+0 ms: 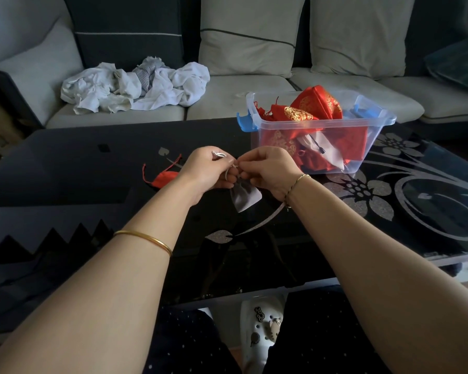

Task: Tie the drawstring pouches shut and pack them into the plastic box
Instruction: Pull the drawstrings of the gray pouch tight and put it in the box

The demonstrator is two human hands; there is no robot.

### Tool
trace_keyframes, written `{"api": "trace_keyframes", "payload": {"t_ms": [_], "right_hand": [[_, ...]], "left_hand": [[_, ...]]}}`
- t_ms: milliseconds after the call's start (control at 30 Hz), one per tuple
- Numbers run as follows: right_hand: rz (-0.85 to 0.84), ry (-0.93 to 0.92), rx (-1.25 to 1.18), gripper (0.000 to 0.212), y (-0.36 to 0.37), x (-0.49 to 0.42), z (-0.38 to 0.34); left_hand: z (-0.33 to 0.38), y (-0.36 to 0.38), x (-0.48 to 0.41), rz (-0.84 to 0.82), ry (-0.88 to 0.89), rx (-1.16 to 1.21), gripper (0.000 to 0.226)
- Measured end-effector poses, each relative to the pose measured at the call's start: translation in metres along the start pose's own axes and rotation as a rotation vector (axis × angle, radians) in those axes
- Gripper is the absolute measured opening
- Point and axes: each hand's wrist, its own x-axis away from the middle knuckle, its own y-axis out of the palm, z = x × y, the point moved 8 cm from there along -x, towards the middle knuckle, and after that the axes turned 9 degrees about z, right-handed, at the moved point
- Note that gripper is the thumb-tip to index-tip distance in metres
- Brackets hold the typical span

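From my feed, both hands meet over the middle of the black glass table (92, 168). My left hand (207, 172) is curled round the white cord (219, 154) of a grey pouch (246, 197), and my right hand (270, 171) pinches the same cord just beside it, fingertips nearly touching. The pouch hangs below the hands, just above the glass or on it; I cannot tell which. A red pouch (164, 178) lies on the table just left of my left hand. The box (376, 147) stands far right, holding red pouches (316, 103) and a pale one. White clothes (135, 85) lie on the sofa behind.
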Motion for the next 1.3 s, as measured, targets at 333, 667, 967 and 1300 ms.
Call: {"api": "trace_keyframes", "payload": {"t_ms": [333,667,967,1300], "right_hand": [[-0.006,-0.182,0.132,0.016,0.001,0.004,-0.016],[-0.204,-0.064,0.28,0.004,0.018,0.009,0.004],[-0.215,0.119,-0.077,0.009,0.02,0.006,0.011],[-0.258,0.207,-0.336,0.02,0.029,0.013,0.007]], "left_hand": [[-0.01,-0.005,0.0,0.061,-0.19,0.166,0.012],[-0.004,-0.002,0.002,-0.016,-0.09,0.111,0.02],[0.03,-0.009,0.008,0.226,0.451,-0.407,0.019],[0.054,-0.011,0.025,0.387,0.763,-0.441,0.022]]}}
